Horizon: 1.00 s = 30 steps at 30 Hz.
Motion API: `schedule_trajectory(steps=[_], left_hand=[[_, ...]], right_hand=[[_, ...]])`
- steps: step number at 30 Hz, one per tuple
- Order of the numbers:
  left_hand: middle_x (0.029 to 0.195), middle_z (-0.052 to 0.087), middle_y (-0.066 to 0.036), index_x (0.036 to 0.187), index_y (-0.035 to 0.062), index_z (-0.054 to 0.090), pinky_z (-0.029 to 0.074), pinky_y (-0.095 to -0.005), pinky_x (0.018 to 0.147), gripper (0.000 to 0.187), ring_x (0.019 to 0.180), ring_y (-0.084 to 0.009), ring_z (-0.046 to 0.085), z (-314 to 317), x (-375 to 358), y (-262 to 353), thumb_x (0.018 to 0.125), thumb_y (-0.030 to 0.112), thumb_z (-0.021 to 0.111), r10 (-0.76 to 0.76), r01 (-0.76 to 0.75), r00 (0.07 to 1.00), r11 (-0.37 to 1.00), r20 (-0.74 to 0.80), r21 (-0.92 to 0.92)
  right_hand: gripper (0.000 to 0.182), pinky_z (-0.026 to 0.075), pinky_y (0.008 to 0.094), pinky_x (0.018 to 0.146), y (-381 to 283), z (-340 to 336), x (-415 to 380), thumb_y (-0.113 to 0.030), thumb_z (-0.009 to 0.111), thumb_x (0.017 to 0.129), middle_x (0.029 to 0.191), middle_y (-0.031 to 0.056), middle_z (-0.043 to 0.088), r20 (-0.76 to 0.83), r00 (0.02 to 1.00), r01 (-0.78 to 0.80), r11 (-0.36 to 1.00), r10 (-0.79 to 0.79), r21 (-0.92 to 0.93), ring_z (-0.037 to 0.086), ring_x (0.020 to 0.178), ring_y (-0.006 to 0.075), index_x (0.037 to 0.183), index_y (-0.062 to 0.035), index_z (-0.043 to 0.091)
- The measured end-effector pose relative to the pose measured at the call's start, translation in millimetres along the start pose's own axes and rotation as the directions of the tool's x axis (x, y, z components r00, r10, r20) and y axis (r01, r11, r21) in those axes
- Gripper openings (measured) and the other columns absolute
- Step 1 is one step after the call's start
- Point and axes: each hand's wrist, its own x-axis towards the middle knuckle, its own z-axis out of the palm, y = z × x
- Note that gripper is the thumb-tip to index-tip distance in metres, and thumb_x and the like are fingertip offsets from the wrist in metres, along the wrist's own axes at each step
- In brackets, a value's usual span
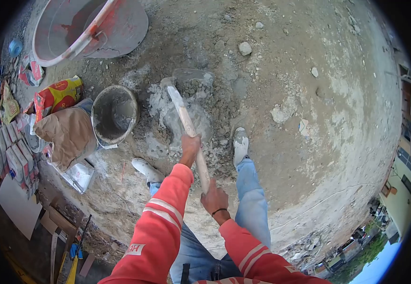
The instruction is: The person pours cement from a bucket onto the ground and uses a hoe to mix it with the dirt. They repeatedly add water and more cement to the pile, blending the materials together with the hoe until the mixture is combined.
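Note:
A hoe point(182, 111) with a pale, worn wooden handle slants across the middle of the head view. My left hand point(189, 147) is wrapped round the handle about halfway along. Nearer my body, my right hand point(215, 200), with a dark band at its wrist, grips the handle's end. The hoe's blade point(193, 75) rests at the far side of a heap of wet grey mortar point(193, 120) on the ground. Some of the mix hides part of the blade. My two shoes, coated in pale dust, stand on either side of the heap.
A mortar-stained bucket point(115, 115) stands left of the heap, beside a brown paper sack point(68, 135) and a red-yellow bag point(59, 96). A large tub point(132, 28) is at upper left. Stacked blocks point(15, 154) and boards lie farther left. Small stones point(245, 48) dot the ground.

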Motion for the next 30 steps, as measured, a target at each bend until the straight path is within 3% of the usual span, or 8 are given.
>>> schedule_trajectory(steps=[5, 10, 14, 15, 17, 22, 24, 30], left_hand=[[0.069, 0.056, -0.007, 0.106, -0.0048, 0.050, 0.043, -0.0316, 0.038, 0.025, 0.047, -0.0155, 0.054, 34.0, -48.2, 23.1, 0.085, -0.002, 0.063, 0.099, -0.098, 0.995, 0.995, 0.010, -0.036], [0.072, 0.054, -0.007, 0.103, -0.0016, 0.048, 0.045, -0.0327, 0.039, 0.019, 0.048, -0.0155, 0.053, 94.3, 19.1, 98.9, 0.089, -0.001, 0.061, 0.233, -0.203, 0.961, 0.960, 0.150, -0.194], [0.068, 0.055, -0.007, 0.094, -0.0024, 0.052, 0.046, -0.0329, 0.040, 0.013, 0.048, -0.0159, 0.054, 113.0, 86.3, 86.3, 0.087, 0.001, 0.062, 0.183, -0.186, 0.967, 0.982, 0.180, 0.003], [0.065, 0.056, -0.007, 0.087, -0.0031, 0.054, 0.047, -0.0332, 0.040, 0.010, 0.048, -0.0166, 0.055, 106.8, 87.5, 68.7, 0.086, 0.002, 0.062, 0.107, -0.123, 0.983, 0.987, 0.146, 0.105], [0.065, 0.056, -0.008, 0.084, -0.0036, 0.056, 0.046, -0.0338, 0.040, 0.010, 0.048, -0.0173, 0.055, 83.8, 68.9, 28.9, 0.085, 0.002, 0.064, 0.029, -0.025, 0.989, 0.999, 0.147, -0.035], [0.067, 0.060, -0.008, 0.091, -0.0054, 0.059, 0.045, -0.0347, 0.042, 0.011, 0.050, -0.0164, 0.058, 30.4, -11.7, -25.8, 0.084, 0.001, 0.064, 0.024, -0.032, 0.997, 0.994, 0.072, 0.108], [0.070, 0.061, -0.009, 0.100, -0.0038, 0.059, 0.047, -0.0341, 0.044, 0.016, 0.051, -0.0161, 0.059, 14.9, -28.5, -33.4, 0.086, 0.001, 0.064, 0.291, -0.280, 0.957, 0.935, -0.020, 0.217], [0.072, 0.062, -0.010, 0.110, -0.0034, 0.053, 0.049, -0.0342, 0.047, 0.025, 0.055, -0.0179, 0.062, -51.2, 29.9, 58.0, 0.089, 0.005, 0.065, 0.403, -0.388, 0.910, 0.910, -0.093, 0.150]], right_hand=[[0.075, 0.054, 0.0553, 0.069, 38.9, 13.9, -7.0, -0.023, 0.077, 0.076, 0.081, 0.0243, 0.070, -0.106, 0.994, -0.035, 0.999, 0.037, 0.025, 0.070, 0.075, 0.0429, 0.136, -0.0045, 0.035], [0.071, 0.054, 0.0550, 0.071, 21.1, -46.7, 84.7, -0.021, 0.073, 0.081, 0.085, 0.0266, 0.070, -0.210, 0.976, -0.052, 0.998, 0.061, 0.047, 0.070, 0.083, 0.0457, 0.139, -0.0028, 0.037], [0.067, 0.054, 0.0556, 0.075, 3.7, -54.4, 122.7, -0.019, 0.070, 0.082, 0.087, 0.0285, 0.069, -0.205, 0.975, -0.068, 0.995, 0.081, 0.071, 0.069, 0.085, 0.0469, 0.138, -0.0018, 0.037], [0.055, 0.056, 0.0539, 0.078, -1.5, -48.0, 112.7, -0.018, 0.070, 0.082, 0.089, 0.0269, 0.070, -0.152, 0.982, -0.099, 0.992, 0.111, 0.081, 0.070, 0.087, 0.0449, 0.125, -0.0040, 0.039], [0.056, 0.055, 0.0545, 0.078, 3.2, -26.1, 82.0, -0.020, 0.071, 0.082, 0.090, 0.0270, 0.070, -0.126, 0.987, -0.101, 0.995, 0.101, 0.005, 0.070, 0.086, 0.0448, 0.125, -0.0037, 0.038], [0.063, 0.055, 0.0563, 0.073, 16.0, 36.6, -6.6, -0.021, 0.073, 0.080, 0.086, 0.0272, 0.069, -0.081, 0.993, -0.085, 0.995, 0.088, 0.046, 0.069, 0.079, 0.0458, 0.129, -0.0044, 0.037], [0.063, 0.054, 0.0576, 0.071, 9.4, 51.1, -26.1, -0.020, 0.074, 0.079, 0.082, 0.0271, 0.069, -0.127, 0.986, -0.089, 0.985, 0.108, 0.149, 0.069, 0.077, 0.0468, 0.128, -0.0059, 0.038], [0.059, 0.053, 0.0575, 0.073, -68.1, 43.7, 42.2, -0.018, 0.074, 0.079, 0.081, 0.0268, 0.069, -0.182, 0.983, 0.033, 0.996, -0.017, 0.084, 0.068, 0.081, 0.0477, 0.126, -0.0075, 0.038]])
